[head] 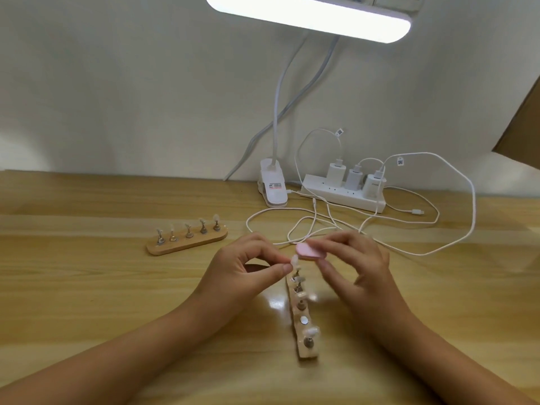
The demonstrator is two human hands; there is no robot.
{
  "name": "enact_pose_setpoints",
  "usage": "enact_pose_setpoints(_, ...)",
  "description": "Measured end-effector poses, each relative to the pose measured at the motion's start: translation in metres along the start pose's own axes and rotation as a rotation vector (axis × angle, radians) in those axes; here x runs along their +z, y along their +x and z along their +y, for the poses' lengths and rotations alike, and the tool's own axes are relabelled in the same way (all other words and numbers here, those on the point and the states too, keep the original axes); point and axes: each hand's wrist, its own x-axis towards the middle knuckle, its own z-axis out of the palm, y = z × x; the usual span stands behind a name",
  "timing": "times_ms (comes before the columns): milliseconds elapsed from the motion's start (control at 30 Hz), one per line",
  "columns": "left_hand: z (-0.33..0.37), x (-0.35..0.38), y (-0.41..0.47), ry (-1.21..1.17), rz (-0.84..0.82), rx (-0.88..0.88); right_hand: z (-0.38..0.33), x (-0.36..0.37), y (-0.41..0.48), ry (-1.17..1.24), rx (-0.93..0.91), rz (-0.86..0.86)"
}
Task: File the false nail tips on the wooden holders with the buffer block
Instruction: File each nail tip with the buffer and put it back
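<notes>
The left hand (251,267) pinches a false nail tip (293,261) between thumb and forefinger, with the other fingers curled loosely behind. The tip is small, pale and translucent, and it sits on a thin metal stand just under the pinch. Whether that stand is seated on its base cannot be told.

The right hand (353,258) grips the buffer block (308,251), fingers curled over its right end and thumb below. The block is a flat pink pad with rounded ends and a paler edge, blurred here. Its free left end lies just above and to the right of the pinched tip; contact cannot be made out.

From directly below the pinch, the near wooden holder (304,343) runs toward the person as a light wood strip. It carries round metal discs and stands, two of which hold pale tips.

To the left of and beyond the left hand, well apart on the wooden table (87,287), lies the far wooden holder (187,244). It has five upright metal stands, each topped with a pale tip.
</notes>
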Motion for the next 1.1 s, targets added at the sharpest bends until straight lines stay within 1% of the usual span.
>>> enact_pose_setpoints(33, 0.000, -0.001, 0.000, -0.005, 0.005, -0.002, 0.005, -0.002, 0.003, 0.015, 0.061, 0.014)
enact_pose_setpoints(67, -0.001, -0.001, 0.000, -0.009, 0.005, -0.003, 0.007, -0.005, 0.005, 0.040, 0.082, 0.041)
enact_pose_setpoints(100, -0.001, -0.001, 0.000, -0.010, 0.001, -0.002, 0.006, -0.007, 0.005, 0.057, 0.041, 0.080)
enact_pose_setpoints(133, -0.001, 0.000, 0.000, -0.008, -0.006, -0.002, 0.002, -0.006, 0.003, 0.059, -0.038, 0.105)
enact_pose_setpoints(200, -0.003, 0.000, 0.001, -0.005, -0.013, -0.004, -0.003, 0.000, -0.001, 0.026, -0.167, 0.059)
enact_pose_setpoints(233, -0.004, 0.000, 0.001, -0.005, -0.009, -0.009, -0.001, 0.003, -0.001, -0.012, -0.149, 0.020)
enact_pose_setpoints(300, -0.003, -0.002, 0.000, -0.019, -0.002, -0.022, 0.009, 0.003, 0.004, -0.053, 0.003, -0.012)
enact_pose_setpoints(367, -0.002, -0.002, -0.001, -0.034, -0.029, -0.023, 0.019, -0.002, 0.007, -0.004, 0.123, -0.010)
enact_pose_setpoints(500, 0.001, 0.001, -0.004, -0.045, -0.153, -0.038, 0.024, -0.008, 0.003, 0.139, 0.140, 0.039)
enact_pose_setpoints(633, 0.004, 0.002, -0.010, -0.025, -0.179, 0.036, 0.028, -0.006, 0.004, 0.174, 0.185, 0.011)
enact_pose_setpoints(767, 0.008, 0.004, -0.017, 0.158, -0.193, 0.132, 0.032, -0.008, 0.007, 0.230, 0.241, -0.003)
enact_pose_setpoints(933, 0.004, 0.003, -0.019, 0.223, -0.209, 0.117, 0.034, -0.007, 0.008, 0.287, 0.284, -0.031)
enact_pose_setpoints(1033, 0.001, 0.006, -0.021, 0.363, -0.277, 0.202, 0.035, -0.006, 0.008, 0.314, 0.302, -0.035)
enact_pose_setpoints(1100, -0.001, 0.008, -0.021, 0.418, -0.293, 0.253, 0.036, -0.006, 0.008, 0.332, 0.309, -0.036)
